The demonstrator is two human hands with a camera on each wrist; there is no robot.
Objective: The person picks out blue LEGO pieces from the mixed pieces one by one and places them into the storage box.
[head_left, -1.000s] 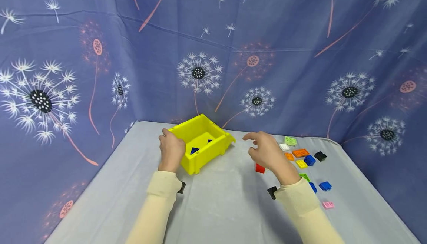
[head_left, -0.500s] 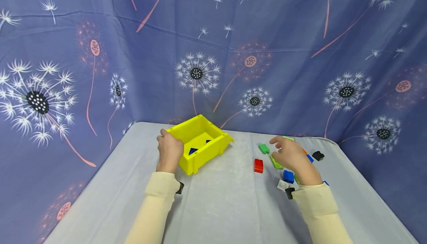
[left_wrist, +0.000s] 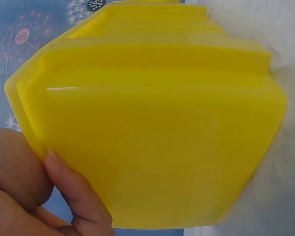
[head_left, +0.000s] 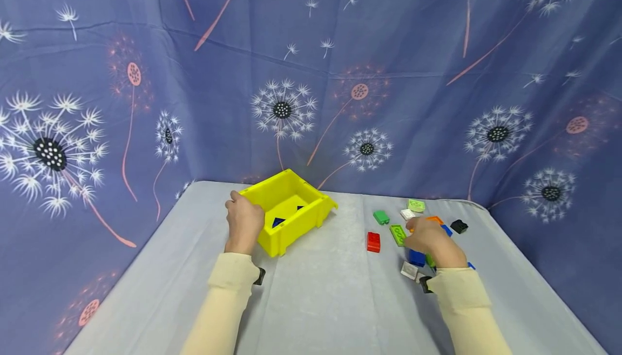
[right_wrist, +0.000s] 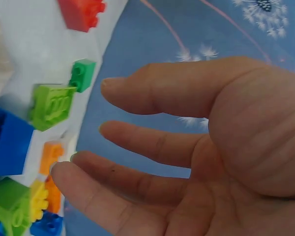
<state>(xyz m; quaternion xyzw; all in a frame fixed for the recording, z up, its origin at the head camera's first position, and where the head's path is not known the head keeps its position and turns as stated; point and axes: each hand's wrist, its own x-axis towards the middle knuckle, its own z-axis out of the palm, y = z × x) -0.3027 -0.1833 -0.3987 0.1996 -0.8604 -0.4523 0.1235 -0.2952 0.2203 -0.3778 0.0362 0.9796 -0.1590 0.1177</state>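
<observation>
My left hand point(head_left: 244, 223) grips the left rim of a yellow plastic bin point(head_left: 300, 232), thumb against the outer wall in the left wrist view. A dark blue piece point(head_left: 278, 222) and part of another lie inside the bin. Over the scattered toy bricks at the right, my right hand point(head_left: 434, 241) hovers with nothing in it. In the right wrist view its thumb and fingers point(right_wrist: 152, 93) are extended and apart. Nearest to it are a lime green brick point(head_left: 398, 234) and a blue brick point(head_left: 416, 258); the hand hides some bricks behind it.
A red brick point(head_left: 373, 241) lies between the bin and the pile. Around the pile are a green brick point(head_left: 381, 217), a white brick point(head_left: 409, 270), a light green brick point(head_left: 416, 205) and a black brick point(head_left: 459, 226). A patterned blue cloth point(head_left: 311, 74) hangs behind the table.
My right hand has moved right, away from the bin's side, and lowered over the bricks, exposing the red, green and lime green ones. The left hand still holds the bin in place.
</observation>
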